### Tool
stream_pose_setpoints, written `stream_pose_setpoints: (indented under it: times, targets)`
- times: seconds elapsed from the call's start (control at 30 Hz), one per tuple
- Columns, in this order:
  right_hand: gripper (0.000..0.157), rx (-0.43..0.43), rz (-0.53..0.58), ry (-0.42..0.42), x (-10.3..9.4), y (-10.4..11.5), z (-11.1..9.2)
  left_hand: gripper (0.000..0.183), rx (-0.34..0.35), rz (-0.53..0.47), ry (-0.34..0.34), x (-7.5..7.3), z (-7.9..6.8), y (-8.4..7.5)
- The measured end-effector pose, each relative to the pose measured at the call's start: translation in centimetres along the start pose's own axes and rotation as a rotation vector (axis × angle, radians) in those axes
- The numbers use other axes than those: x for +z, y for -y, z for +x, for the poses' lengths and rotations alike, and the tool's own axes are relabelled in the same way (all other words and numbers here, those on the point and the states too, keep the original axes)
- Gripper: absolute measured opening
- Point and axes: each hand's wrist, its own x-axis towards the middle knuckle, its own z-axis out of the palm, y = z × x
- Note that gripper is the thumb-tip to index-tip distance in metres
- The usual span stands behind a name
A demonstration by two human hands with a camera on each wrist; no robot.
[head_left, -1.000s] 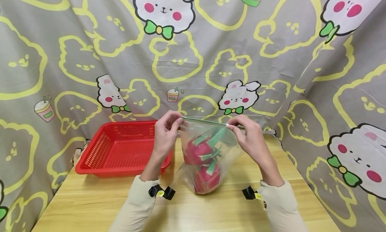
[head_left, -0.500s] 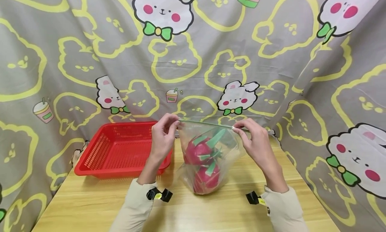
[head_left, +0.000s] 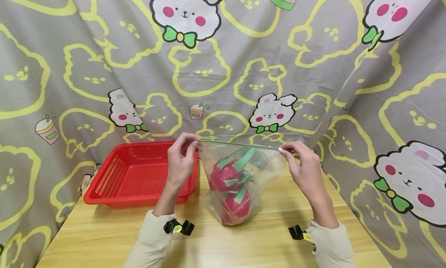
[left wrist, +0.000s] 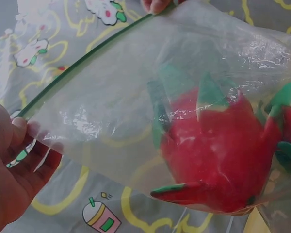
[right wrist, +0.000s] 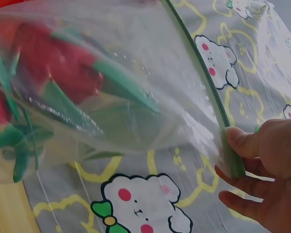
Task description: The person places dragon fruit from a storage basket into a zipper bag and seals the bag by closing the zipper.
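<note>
A clear zip bag with a green zip strip along its top stands upright on the table. Two red dragon fruits with green leafy tips are inside: an upper dragon fruit and a lower dragon fruit leaning against it. My left hand pinches the left end of the strip between thumb and fingers. At the opposite end my right hand pinches the strip's corner, thumb on top, as the right wrist view shows. Between the hands the top edge is pulled nearly straight.
A red plastic basket with perforated walls sits left of the bag, partly behind the left forearm. The wooden table runs under everything. A grey patterned curtain hangs behind and along the sides.
My right hand has shifted right along the bag's top, out to its corner. My left hand has moved a little left, and the top edge is stretched wider.
</note>
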Motion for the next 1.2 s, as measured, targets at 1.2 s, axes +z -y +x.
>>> stream_pose_setpoints:
  times: [1.2]
  targets:
    - [0.006, 0.218, 0.132, 0.043, 3.2, -3.0, -1.2, 0.007, -0.205, -0.05, -0.023, -0.7, -1.4, 5.9]
